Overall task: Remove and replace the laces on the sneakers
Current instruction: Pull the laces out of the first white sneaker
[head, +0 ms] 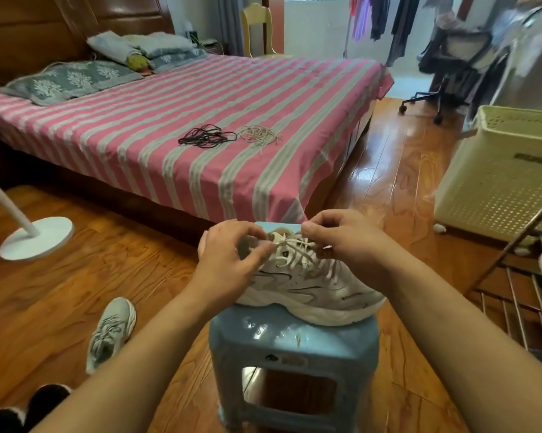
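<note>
Both hands pinch the cream lace (298,245) of a white sneaker (310,285) on the near blue stool (291,345). The left hand (232,254) grips its left end, the right hand (341,239) its right.

A bedroom in a home. Shown by a wide bed (201,120) under a pink striped sheet with pillows (76,78) against a wooden headboard (45,29). Also clothes (385,14) hung by the window, a laundry basket (507,176), glossy wooden floor (397,170).
</note>
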